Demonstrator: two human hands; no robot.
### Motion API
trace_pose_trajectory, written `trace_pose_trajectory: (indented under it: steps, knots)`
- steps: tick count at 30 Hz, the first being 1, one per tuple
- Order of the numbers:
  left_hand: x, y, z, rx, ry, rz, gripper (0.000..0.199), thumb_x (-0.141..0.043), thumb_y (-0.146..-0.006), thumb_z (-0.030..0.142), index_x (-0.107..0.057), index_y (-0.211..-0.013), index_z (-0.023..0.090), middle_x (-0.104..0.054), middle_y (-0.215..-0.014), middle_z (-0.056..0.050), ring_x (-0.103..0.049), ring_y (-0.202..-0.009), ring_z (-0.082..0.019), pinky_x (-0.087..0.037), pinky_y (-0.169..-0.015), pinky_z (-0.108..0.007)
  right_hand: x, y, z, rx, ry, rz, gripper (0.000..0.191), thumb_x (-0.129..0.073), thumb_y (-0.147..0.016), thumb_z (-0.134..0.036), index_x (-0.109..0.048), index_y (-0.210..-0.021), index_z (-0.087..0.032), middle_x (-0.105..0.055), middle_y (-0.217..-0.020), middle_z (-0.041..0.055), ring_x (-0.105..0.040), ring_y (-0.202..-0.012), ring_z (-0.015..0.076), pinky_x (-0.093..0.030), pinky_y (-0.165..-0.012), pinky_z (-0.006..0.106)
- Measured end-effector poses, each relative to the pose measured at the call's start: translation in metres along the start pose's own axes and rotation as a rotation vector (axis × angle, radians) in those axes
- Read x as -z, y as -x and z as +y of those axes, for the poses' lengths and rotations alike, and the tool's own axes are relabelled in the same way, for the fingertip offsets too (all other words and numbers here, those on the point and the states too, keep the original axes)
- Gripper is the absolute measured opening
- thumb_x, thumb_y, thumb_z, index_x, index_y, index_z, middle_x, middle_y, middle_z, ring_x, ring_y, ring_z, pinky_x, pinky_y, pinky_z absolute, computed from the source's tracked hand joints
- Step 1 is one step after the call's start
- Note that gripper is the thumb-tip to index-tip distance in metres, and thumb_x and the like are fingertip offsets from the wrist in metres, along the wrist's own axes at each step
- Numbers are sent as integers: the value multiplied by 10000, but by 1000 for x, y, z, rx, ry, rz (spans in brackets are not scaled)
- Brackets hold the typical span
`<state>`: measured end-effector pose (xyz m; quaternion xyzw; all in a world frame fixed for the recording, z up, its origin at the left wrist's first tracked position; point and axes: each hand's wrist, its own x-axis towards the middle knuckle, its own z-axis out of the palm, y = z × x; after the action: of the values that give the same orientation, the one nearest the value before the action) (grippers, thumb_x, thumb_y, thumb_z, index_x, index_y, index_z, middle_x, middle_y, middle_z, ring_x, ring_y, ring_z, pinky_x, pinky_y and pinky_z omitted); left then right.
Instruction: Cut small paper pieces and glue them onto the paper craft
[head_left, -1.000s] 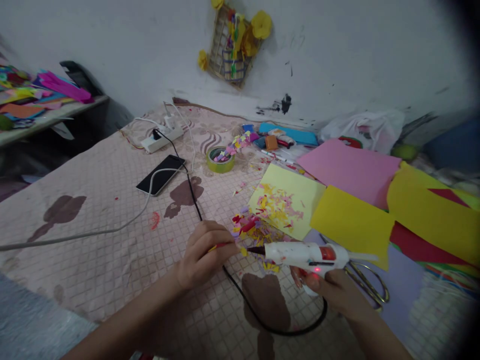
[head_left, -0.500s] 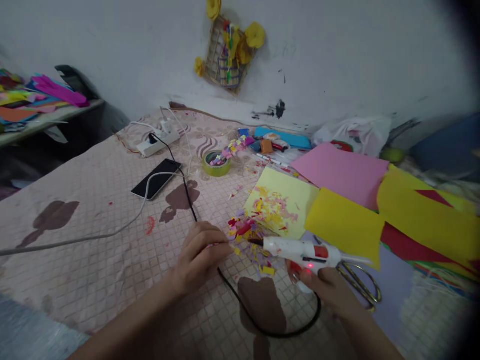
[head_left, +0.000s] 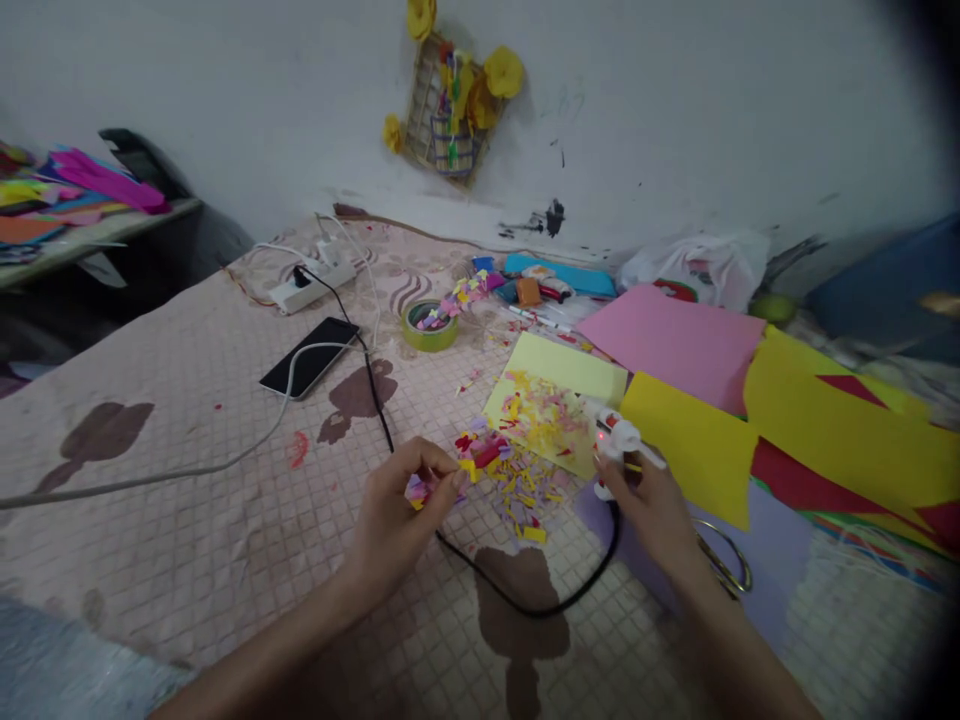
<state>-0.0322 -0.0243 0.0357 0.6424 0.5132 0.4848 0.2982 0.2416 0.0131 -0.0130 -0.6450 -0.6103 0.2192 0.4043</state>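
Observation:
My left hand [head_left: 394, 505] is pinched, thumb against fingers, with a small yellow paper piece [head_left: 469, 468] at its fingertips. Behind its fingers a few pink and purple scraps show. My right hand [head_left: 654, 505] is wrapped round a white glue gun [head_left: 621, 436] with a small red light lit; its nozzle points away over the pale yellow sheet [head_left: 574, 358]. A black cord [head_left: 536, 612] loops from the gun's grip across the cloth toward my left hand. Between both hands lies a loose heap of coloured paper scraps [head_left: 525, 490], some of them spread on the pale yellow sheet.
Yellow paper [head_left: 686, 440], pink paper [head_left: 675, 340] and scissors [head_left: 724, 560] lie at the right. A tape roll [head_left: 430, 330], phone [head_left: 311, 358] and power strip [head_left: 311, 285] stand farther back. A grey cable [head_left: 225, 468] crosses the left side. Behind is a wall.
My right hand has drawn the glue gun back from my left hand and turned its nozzle away toward the pale sheet. My left fingers have lifted slightly, showing the yellow piece.

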Motion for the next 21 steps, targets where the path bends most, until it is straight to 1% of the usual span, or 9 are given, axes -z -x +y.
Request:
trace_pose_trajectory:
  steps: [2,4,5,6,7,10,12,16,21]
  knots:
    - [0,2,1,37,12,1,64,-561,-787,151,-550,-724,160,-549,-658,4,-501,-610,-101,-421,-554,-227,3,12,0,-54,-68,83,351,-602,-749,-426,-537,-980,-170,-563,-910,51,-544,-748,175,-447,-637,295]
    - [-1,5,2,58,7,-2,71,-565,-785,160,-546,-717,160,-551,-657,4,-504,-612,-102,-420,-555,-227,6,29,-6,-104,-114,276,326,-616,-755,-377,-495,-994,-191,-525,-922,33,-530,-754,162,-438,-662,291]
    - [-1,6,3,62,-1,-8,71,-565,-784,161,-544,-717,161,-553,-659,5,-506,-615,-102,-420,-558,-228,7,37,-13,-99,-120,362,290,-615,-763,-350,-490,-975,-197,-513,-908,25,-518,-754,157,-429,-674,289]
    - [-1,8,3,59,-12,-14,68,-564,-783,159,-541,-719,162,-555,-661,7,-508,-615,-101,-418,-559,-227,7,46,-21,-73,-132,377,240,-601,-779,-323,-492,-954,-200,-510,-883,20,-512,-760,158,-422,-687,290]
    - [-2,9,4,51,-24,-19,65,-564,-780,154,-538,-721,163,-556,-664,9,-510,-614,-99,-417,-557,-225,6,54,-32,-40,-142,294,161,-559,-811,-302,-506,-925,-201,-520,-848,21,-510,-754,160,-416,-682,289]
    - [-6,14,7,8,-65,-37,65,-561,-771,137,-532,-721,167,-557,-670,12,-516,-608,-98,-415,-547,-221,-4,69,-70,81,-126,-152,74,-489,-848,-230,-542,-806,-201,-527,-752,20,-499,-684,151,-404,-608,267]
    - [-8,16,10,-30,-83,-42,69,-559,-765,131,-530,-715,169,-560,-674,8,-527,-618,-106,-422,-550,-224,-15,73,-93,137,-161,-291,86,-474,-847,-201,-548,-805,-204,-538,-743,18,-505,-660,143,-400,-569,252]
    - [-12,20,12,-105,-115,-53,71,-557,-759,114,-546,-718,170,-574,-703,-9,-552,-679,-128,-449,-603,-248,-35,70,-115,181,-140,-317,41,-511,-802,-175,-535,-776,-196,-512,-699,-6,-472,-594,122,-377,-529,237]
    - [-11,27,10,-144,-170,-53,73,-564,-757,109,-567,-722,173,-573,-711,-17,-554,-718,-148,-459,-641,-280,-43,69,-114,205,-120,-291,107,-481,-783,-120,-514,-709,-190,-490,-659,-17,-456,-576,113,-360,-525,226]
